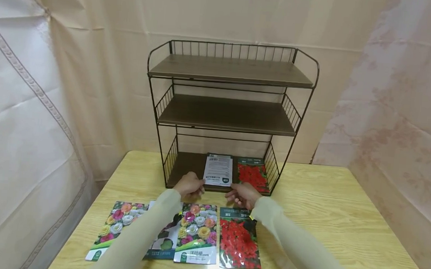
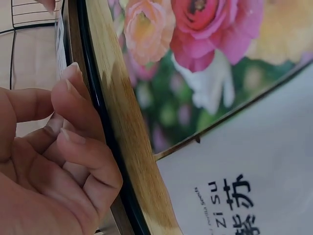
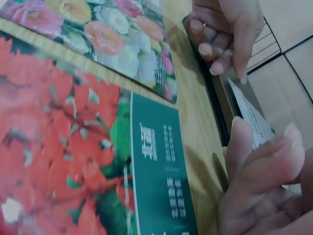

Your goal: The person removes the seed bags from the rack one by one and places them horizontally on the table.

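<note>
A white seed packet (image 1: 218,171), printed side up, lies on the bottom shelf, with a dark edge showing beneath its far end. At its near left corner, my left hand (image 1: 190,185) holds the packet between thumb and curled fingers. My right hand (image 1: 244,194) grips the near right corner, its other fingers curled below the shelf's front edge. From the right wrist view, the packet (image 3: 255,120) tilts past the right fingertips, which hide part of it. Beside it on the shelf lies a red-flower seed packet (image 1: 251,176).
On the table in front lie a red-flower packet (image 1: 239,240), a mixed-flower packet (image 1: 197,233), another flower packet (image 1: 113,225) and a partly covered perilla packet (image 1: 164,243). The black wire rack (image 1: 227,129) has two higher wooden shelves above my hands.
</note>
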